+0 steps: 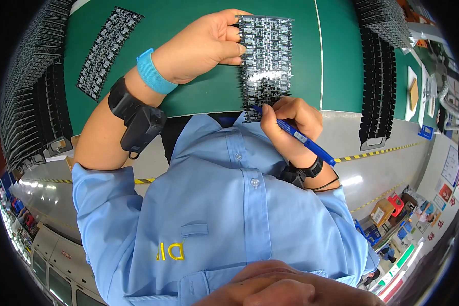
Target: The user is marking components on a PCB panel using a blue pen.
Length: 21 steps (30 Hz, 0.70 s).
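My left hand pinches the left edge of a panel of small circuit boards, thumb on top and the other fingers partly behind it. The panel is long and dark, with rows of pale components and a bright glare across its middle. Its lower end reaches over the green table's near edge. In my right hand is a blue marker pen, its tip at the lower part of the panel. Whether the tip touches the surface I cannot tell. My right fingers lie close to the panel's lower right edge.
Another circuit board panel lies slanted on the green table at the left. Black slotted racks stand on both sides: the left rack is packed with panels, and the right rack has more panels at its far end.
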Motion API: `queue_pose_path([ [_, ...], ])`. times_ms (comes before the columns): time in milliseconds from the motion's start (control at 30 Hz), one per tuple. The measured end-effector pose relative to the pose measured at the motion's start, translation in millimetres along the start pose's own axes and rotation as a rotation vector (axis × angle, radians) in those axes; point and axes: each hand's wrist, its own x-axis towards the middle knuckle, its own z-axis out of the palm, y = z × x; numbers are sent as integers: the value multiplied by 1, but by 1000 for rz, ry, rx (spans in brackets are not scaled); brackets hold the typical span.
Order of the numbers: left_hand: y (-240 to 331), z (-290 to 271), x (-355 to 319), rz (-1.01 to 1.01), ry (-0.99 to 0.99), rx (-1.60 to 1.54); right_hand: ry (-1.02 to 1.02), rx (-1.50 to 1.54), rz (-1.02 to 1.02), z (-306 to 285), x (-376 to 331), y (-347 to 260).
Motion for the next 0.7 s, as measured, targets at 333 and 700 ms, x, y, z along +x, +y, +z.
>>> queue_pose_path([
  [333, 0, -3, 1, -54, 55, 52, -66, 52, -61, -5, -6, -1],
  [700, -3, -4, 1, -49, 59, 49, -44, 14, -71, -2, -6, -1],
])
